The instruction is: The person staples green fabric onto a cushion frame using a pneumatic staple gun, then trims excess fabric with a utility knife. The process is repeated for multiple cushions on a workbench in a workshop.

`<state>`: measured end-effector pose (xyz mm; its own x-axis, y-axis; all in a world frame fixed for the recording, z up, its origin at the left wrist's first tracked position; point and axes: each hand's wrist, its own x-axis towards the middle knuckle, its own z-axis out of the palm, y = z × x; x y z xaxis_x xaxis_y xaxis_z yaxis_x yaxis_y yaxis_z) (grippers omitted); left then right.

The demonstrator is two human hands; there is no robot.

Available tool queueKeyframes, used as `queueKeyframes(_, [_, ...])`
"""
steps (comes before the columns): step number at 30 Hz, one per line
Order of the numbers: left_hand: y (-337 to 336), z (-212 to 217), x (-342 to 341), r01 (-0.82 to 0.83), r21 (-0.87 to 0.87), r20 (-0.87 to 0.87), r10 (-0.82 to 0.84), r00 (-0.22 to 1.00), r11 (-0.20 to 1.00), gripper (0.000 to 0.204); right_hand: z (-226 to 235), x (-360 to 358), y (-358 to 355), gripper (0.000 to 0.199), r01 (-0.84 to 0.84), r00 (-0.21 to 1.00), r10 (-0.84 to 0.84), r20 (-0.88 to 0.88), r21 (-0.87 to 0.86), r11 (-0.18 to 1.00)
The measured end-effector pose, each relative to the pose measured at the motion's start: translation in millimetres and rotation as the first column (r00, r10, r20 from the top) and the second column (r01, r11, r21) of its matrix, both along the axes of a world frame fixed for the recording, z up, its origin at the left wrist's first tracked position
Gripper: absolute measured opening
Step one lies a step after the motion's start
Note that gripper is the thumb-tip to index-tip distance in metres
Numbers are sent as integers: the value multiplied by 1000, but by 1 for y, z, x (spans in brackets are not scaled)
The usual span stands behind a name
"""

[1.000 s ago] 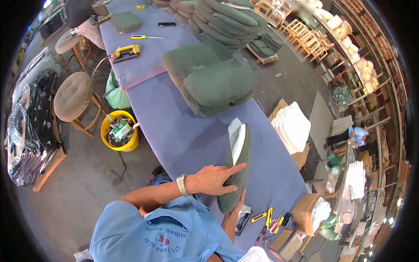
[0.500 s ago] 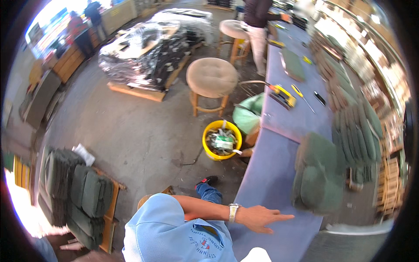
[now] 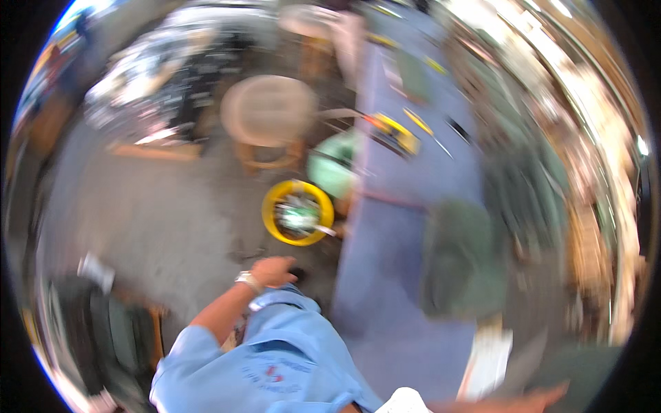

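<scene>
My left hand, with a metal watch on its wrist, hovers over my jeans-clad leg, left of the table; blur smears its fingers. My right hand reaches out at the lower right, fingers stretched, holding nothing that I can see. Beside its fingertips lies a dark green surface, cut off by the picture's rim. A white sheet shows near my right forearm, at the table's edge. Farther up, a green cushion rests on the blue-grey table, apart from both hands.
A yellow stapler-like tool, a screwdriver and a black object lie on the table. More green cushions line its right. Left of it stand a yellow bucket, a stool and stacked cushions.
My left hand has drawn back left from over the table to above my leg. My right hand has come into view at the lower right. The view has shifted and blurred.
</scene>
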<state>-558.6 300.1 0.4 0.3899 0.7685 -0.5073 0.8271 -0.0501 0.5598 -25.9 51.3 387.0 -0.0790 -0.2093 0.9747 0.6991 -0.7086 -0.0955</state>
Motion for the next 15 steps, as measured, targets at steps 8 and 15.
queueKeyframes(8, [70, -23, 83, 271, 134, 233, -296, 926, 953, 64, 27, 40, 122, 89, -79, 988, 32, -153, -311, 947])
queueKeyframes(15, [103, -56, 163, 348, 168, 385, -386, 838, 922, 61, -225, 87, 171, 84, -438, 806, -157, -571, -754, 490])
